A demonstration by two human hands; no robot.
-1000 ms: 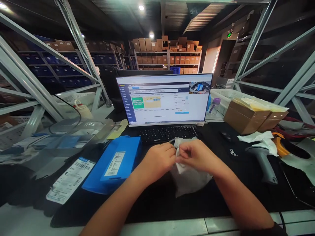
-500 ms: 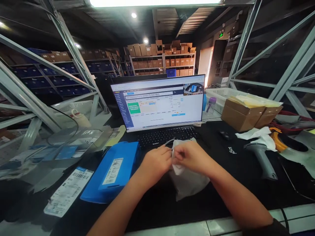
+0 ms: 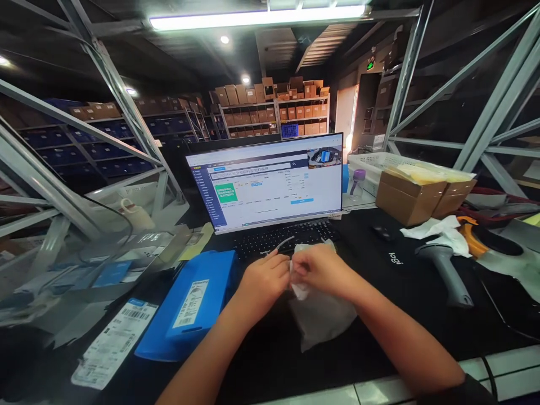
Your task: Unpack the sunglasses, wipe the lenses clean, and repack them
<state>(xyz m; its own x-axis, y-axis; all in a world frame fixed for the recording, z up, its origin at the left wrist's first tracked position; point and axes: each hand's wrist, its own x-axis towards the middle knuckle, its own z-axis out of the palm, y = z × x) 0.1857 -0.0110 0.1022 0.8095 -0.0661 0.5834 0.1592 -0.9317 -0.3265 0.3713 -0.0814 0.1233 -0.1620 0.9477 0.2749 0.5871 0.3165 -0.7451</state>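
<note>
In front of the keyboard, both hands meet at a whitish translucent bag (image 3: 323,320) that hangs below my right hand. My right hand (image 3: 320,270) is closed, its fingers pinching the bag's upper part. Close beside it, my left hand (image 3: 266,281) has its fingers curled together. A thin grey cable-like strip (image 3: 285,243) pokes out past the left fingertips. What lies between the two hands is mostly hidden. Left of my left forearm sits a blue box (image 3: 219,281) with a white label, and a printed, barcoded packet (image 3: 116,343) lies beside it.
A monitor (image 3: 270,197) stands behind the keyboard (image 3: 295,233). On the right are a mouse (image 3: 382,232), a grey barcode scanner (image 3: 449,275), crumpled white tissue (image 3: 453,239) and cardboard boxes (image 3: 405,197). A white basket (image 3: 371,169) and a purple-capped bottle (image 3: 358,183) are behind them.
The camera view has tilted slightly upward, so the ceiling light shows more fully. Both hands keep their hold, with only small finger shifts at the bag's top.
</note>
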